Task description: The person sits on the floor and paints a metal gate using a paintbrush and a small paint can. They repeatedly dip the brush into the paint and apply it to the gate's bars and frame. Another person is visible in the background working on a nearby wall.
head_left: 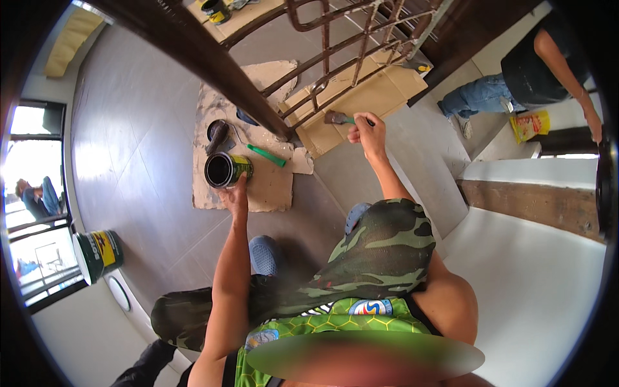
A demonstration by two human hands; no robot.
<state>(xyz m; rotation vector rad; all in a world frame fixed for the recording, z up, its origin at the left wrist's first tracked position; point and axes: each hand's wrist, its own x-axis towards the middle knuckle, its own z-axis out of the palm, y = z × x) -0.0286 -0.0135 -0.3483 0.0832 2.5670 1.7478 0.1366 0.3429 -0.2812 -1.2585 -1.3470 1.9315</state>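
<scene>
My left hand (236, 195) is wrapped round the side of a dark paint can (241, 166) with a yellow-green label, and looking in from above I see dark contents. My right hand (370, 137) grips a paintbrush (336, 118) by its green handle; the brown-stained bristles point left, close to the lower bars of a brown metal railing (327, 61). Whether bristles and bars touch, I cannot tell. Beside the can lies a paint roller with a green handle (266, 156) and a dark brown sleeve (218, 137).
Stained cardboard (271, 193) lies under the can, with more cardboard (361, 102) below the railing. A thick brown post (213, 71) slants across. Steps (419, 145) descend on the right, where another person (541, 64) stands. A green bucket (98, 256) is at left.
</scene>
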